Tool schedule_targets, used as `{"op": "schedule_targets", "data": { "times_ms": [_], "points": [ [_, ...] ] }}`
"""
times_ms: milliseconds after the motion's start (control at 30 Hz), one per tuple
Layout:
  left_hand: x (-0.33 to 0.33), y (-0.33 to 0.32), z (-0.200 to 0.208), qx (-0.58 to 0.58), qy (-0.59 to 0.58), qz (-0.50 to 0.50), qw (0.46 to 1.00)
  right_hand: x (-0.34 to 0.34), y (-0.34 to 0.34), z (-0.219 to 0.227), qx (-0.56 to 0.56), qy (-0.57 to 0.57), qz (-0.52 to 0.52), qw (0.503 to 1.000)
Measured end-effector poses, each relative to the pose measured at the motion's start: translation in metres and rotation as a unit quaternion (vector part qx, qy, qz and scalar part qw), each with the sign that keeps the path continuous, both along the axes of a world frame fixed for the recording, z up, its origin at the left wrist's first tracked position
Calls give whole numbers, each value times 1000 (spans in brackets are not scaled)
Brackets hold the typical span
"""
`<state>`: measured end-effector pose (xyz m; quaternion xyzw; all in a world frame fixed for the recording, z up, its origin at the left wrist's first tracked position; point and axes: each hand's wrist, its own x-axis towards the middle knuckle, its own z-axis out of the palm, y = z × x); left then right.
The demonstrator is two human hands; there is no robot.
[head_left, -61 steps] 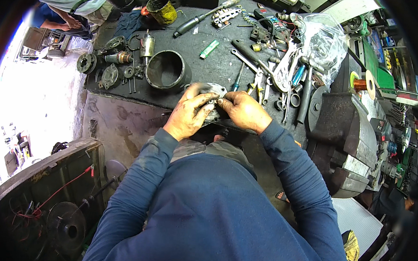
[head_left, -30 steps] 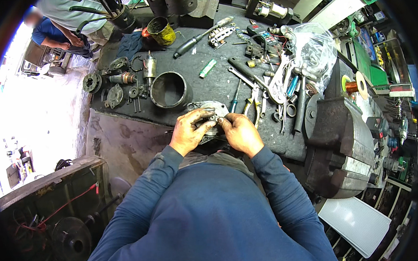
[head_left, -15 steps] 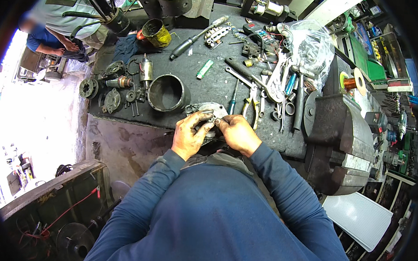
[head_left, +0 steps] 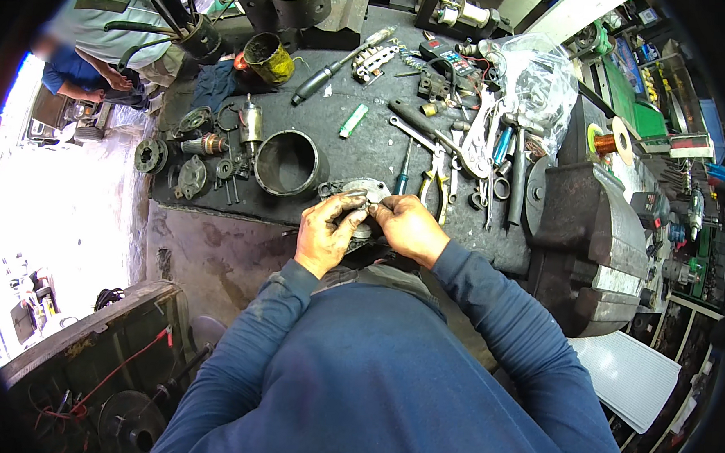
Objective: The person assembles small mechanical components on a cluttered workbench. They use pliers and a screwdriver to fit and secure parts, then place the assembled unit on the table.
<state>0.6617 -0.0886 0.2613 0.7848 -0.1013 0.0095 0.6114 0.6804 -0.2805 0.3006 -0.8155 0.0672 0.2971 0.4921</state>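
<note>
At the bench's near edge, a grey metal housing [head_left: 370,187] with a round flange sits beneath my hands. My left hand [head_left: 326,231] is closed in a pinch, its blackened fingertips over the housing. From the other side my right hand [head_left: 411,231] pinches at the same spot, thumb and forefinger almost touching the left fingertips. Whatever small piece lies between them is too hidden to name. Left of the housing stands a dark open metal ring [head_left: 289,164]. Pliers [head_left: 435,185] with yellow-and-black handles and a blue-handled screwdriver [head_left: 403,179] lie just beyond my right hand.
A heavy vise [head_left: 587,246] stands at the right. Several wrenches [head_left: 490,135] and a clear plastic bag [head_left: 538,84] cover the bench's right part. Motor parts [head_left: 207,144] lie at the left, near a yellow can [head_left: 270,58]. Two people [head_left: 101,57] are at the far left.
My fingertips have drawn slightly closer together over the housing, with my right hand shifting a little left. The bench items have stayed in place.
</note>
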Motion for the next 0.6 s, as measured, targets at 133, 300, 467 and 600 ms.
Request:
{"op": "schedule_targets", "data": {
  "times_ms": [133,300,467,600],
  "points": [
    [0,-1,-1,-13,7,2,1000,8,-3,3,132,193,-84,969],
    [-2,-3,-5,6,-16,19,1000,11,-2,15,167,317,-151,921],
    [-4,-5,-7,17,-35,26,999,9,-4,10,196,347,-169,901],
    [-5,-5,-5,16,-41,18,999,6,-7,3,155,203,-103,961]
  ]
}}
